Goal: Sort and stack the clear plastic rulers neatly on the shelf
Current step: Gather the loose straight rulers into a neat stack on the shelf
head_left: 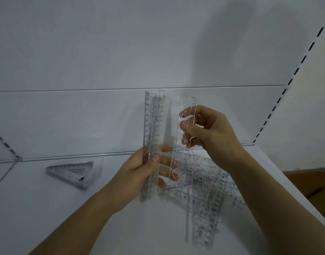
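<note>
While both hands work mid-frame above the white shelf (47,208), the step looks like gathering: straight rulers being collected into one bundle. Left hand (139,172), centre of frame, grips a bundle of straight rulers (154,126) near its lower end, thumb in front, fingers curled behind; the bundle stands nearly upright, edges blurred, count unclear. Right hand (209,133), just right of it, pinches a single clear ruler (185,137) with shape cut-outs, thumb on the near face, fingers behind. That single ruler sits just beside the bundle, roughly parallel; can't tell if they touch. Hands close together but apart.

Lower right of frame: a loose pile of clear rulers (209,199) lies crisscrossed on the shelf, unsorted. Left of frame, near the back panel: a neat stack of triangular set squares (73,172), well apart from the pile.

Judgement: sorting partly done, triangles stacked, straight ones still in progress. Next move likely calls for sliding the single ruler flat against the bundle, ends aligned, left grip loosening slightly to admit it. Risk: slick clear plastic, bundle could fan out.
</note>
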Action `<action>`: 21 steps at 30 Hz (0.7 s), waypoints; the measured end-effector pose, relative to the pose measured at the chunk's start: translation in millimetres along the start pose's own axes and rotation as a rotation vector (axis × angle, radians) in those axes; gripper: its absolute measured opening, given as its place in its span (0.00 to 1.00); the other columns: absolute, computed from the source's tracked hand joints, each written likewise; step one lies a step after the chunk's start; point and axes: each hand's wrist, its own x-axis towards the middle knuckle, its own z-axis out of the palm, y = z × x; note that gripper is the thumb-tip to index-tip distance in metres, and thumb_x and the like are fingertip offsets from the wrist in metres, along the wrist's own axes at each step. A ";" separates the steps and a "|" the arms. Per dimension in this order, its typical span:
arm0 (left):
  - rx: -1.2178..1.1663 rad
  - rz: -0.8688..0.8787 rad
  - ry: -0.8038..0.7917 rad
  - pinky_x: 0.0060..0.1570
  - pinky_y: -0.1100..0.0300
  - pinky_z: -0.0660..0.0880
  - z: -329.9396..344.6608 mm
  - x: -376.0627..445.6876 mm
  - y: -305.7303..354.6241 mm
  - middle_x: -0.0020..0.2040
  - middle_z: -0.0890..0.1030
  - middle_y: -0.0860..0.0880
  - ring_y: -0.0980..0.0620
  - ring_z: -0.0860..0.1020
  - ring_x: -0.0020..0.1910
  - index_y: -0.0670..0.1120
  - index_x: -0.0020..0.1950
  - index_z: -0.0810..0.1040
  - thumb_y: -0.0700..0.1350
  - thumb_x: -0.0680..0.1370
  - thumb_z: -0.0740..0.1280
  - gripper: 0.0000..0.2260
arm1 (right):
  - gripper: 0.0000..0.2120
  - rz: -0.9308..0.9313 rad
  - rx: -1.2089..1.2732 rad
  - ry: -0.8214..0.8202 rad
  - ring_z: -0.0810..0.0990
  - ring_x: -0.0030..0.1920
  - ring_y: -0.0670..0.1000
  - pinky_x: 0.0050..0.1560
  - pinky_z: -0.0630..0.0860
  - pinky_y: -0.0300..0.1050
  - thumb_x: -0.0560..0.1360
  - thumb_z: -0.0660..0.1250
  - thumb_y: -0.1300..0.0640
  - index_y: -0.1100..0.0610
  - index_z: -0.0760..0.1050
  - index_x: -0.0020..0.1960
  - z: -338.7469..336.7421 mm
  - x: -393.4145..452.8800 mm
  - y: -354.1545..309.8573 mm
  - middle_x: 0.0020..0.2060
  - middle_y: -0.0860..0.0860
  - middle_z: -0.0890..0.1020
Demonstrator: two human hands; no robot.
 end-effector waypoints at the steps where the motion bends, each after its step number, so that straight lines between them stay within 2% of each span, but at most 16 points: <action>1: 0.020 -0.006 -0.007 0.45 0.51 0.82 2.7 -2.3 0.9 0.51 0.86 0.43 0.44 0.85 0.48 0.48 0.64 0.77 0.50 0.80 0.63 0.14 | 0.07 -0.029 -0.046 0.024 0.81 0.32 0.53 0.34 0.78 0.44 0.75 0.73 0.63 0.58 0.80 0.53 1.7 -0.7 -0.4 0.36 0.55 0.81; 4: 0.155 0.031 -0.034 0.49 0.55 0.81 5.5 -5.3 0.1 0.53 0.85 0.46 0.46 0.84 0.51 0.48 0.68 0.74 0.50 0.82 0.61 0.16 | 0.08 -0.080 -0.121 0.114 0.76 0.26 0.48 0.28 0.74 0.41 0.75 0.73 0.64 0.57 0.77 0.52 8.3 -2.7 0.8 0.34 0.53 0.79; 6: 0.261 0.069 -0.053 0.53 0.53 0.80 5.4 -4.5 -3.8 0.55 0.84 0.46 0.45 0.83 0.54 0.48 0.72 0.71 0.50 0.83 0.60 0.17 | 0.10 -0.084 -0.152 0.177 0.74 0.22 0.51 0.24 0.73 0.45 0.75 0.73 0.65 0.57 0.73 0.51 14.1 -3.8 2.8 0.34 0.54 0.77; 8: 0.277 0.093 -0.052 0.49 0.50 0.79 7.1 -3.2 -9.9 0.51 0.83 0.47 0.47 0.82 0.49 0.49 0.72 0.71 0.50 0.83 0.59 0.17 | 0.12 -0.072 -0.128 0.189 0.76 0.22 0.55 0.24 0.75 0.47 0.76 0.73 0.64 0.59 0.69 0.50 20.8 -5.9 4.8 0.34 0.53 0.76; 11: 0.220 0.120 0.061 0.40 0.58 0.75 11.1 -0.8 -12.8 0.41 0.78 0.50 0.52 0.75 0.37 0.49 0.65 0.75 0.51 0.80 0.60 0.15 | 0.06 -0.042 0.017 0.035 0.82 0.29 0.59 0.31 0.81 0.52 0.80 0.68 0.63 0.64 0.71 0.50 26.0 -8.4 0.2 0.37 0.57 0.78; 13: 0.053 0.055 0.135 0.35 0.59 0.73 10.7 1.7 -9.3 0.40 0.77 0.49 0.52 0.72 0.34 0.51 0.60 0.78 0.54 0.77 0.63 0.15 | 0.04 -0.020 -0.041 -0.056 0.83 0.34 0.59 0.35 0.82 0.51 0.82 0.64 0.63 0.64 0.74 0.51 21.0 -5.6 0.1 0.39 0.58 0.81; 14: -0.037 0.034 0.139 0.34 0.59 0.72 9.6 2.2 -6.3 0.40 0.76 0.48 0.52 0.71 0.32 0.50 0.59 0.80 0.56 0.76 0.64 0.16 | 0.03 -0.010 -0.150 -0.076 0.84 0.34 0.57 0.34 0.81 0.49 0.83 0.63 0.63 0.62 0.75 0.52 15.3 -2.7 3.0 0.40 0.56 0.83; 16: -0.141 0.026 0.124 0.32 0.59 0.70 7.2 2.8 -2.1 0.38 0.73 0.47 0.52 0.69 0.30 0.47 0.61 0.80 0.54 0.76 0.65 0.17 | 0.04 -0.044 -0.561 -0.138 0.83 0.34 0.50 0.36 0.77 0.44 0.82 0.65 0.61 0.55 0.79 0.51 1.1 3.2 10.9 0.40 0.49 0.83; 18: -0.155 0.026 0.092 0.32 0.59 0.69 4.9 2.8 -0.6 0.37 0.72 0.47 0.52 0.68 0.30 0.45 0.61 0.79 0.50 0.78 0.63 0.15 | 0.05 -0.056 -0.936 -0.317 0.80 0.39 0.44 0.42 0.73 0.40 0.79 0.68 0.51 0.50 0.81 0.53 -6.3 4.7 19.9 0.43 0.44 0.82; 20: -0.107 0.038 0.052 0.34 0.58 0.71 2.1 3.1 -1.4 0.39 0.72 0.47 0.51 0.70 0.32 0.45 0.62 0.78 0.48 0.79 0.63 0.14 | 0.18 0.025 -1.138 -0.449 0.77 0.46 0.43 0.47 0.72 0.42 0.75 0.70 0.38 0.48 0.80 0.58 -3.7 0.6 26.1 0.48 0.43 0.80; 21: -0.071 0.052 0.036 0.35 0.57 0.72 0.5 3.0 -2.0 0.39 0.73 0.47 0.50 0.71 0.33 0.44 0.63 0.77 0.47 0.79 0.62 0.15 | 0.24 0.061 -1.219 -0.463 0.77 0.49 0.46 0.49 0.73 0.44 0.72 0.71 0.35 0.48 0.78 0.61 0.6 -1.4 29.7 0.51 0.45 0.79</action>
